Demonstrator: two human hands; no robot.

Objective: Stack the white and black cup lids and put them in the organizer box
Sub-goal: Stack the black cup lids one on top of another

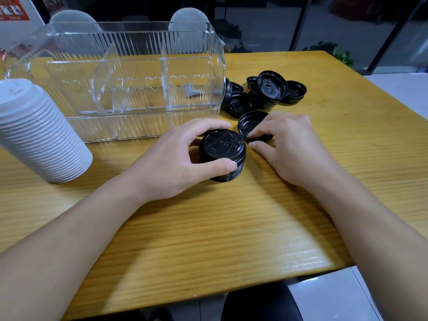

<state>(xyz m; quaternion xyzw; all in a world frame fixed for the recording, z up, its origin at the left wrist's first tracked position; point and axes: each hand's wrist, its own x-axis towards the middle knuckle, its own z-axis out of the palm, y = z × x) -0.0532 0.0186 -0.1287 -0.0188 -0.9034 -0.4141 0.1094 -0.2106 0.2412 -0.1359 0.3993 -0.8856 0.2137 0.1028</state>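
Forearms reaching in from the bottom edge over a wooden table (231, 228). Left hand (183, 158) curled round a short black stack (221, 156), thumb on the near side, fingers over the far rim; stack standing on the table just in front of the box (120, 77). Right hand (284, 144) just beside it, fingertips pressed into an upturned black lid (249, 125), thumb on the table at the near rim, seemingly pinching that lid to lift it.

Progress, as a judgement: about halfway. White stack (39, 133) tall and apparently finished, standing at the left, not yet boxed. Black stack only a few lids high. Loose black lids (266, 92) heaped beyond the right hand, beside the box's right end, some already nested in small clumps. Box clear, ribbed, with dividers, and holding no lids as far as can be made out. Left to do: rest of the black lids onto the stack, then both stacks into the box.

Hard to tell: exact count of loose lids, since several overlap and some sit behind the box's corner. Whether the upturned lid has left the table, unclear. White stack's left side cut off by the frame. Box interior muddled by reflections and by two pale chair backs (187, 19) seen through it.
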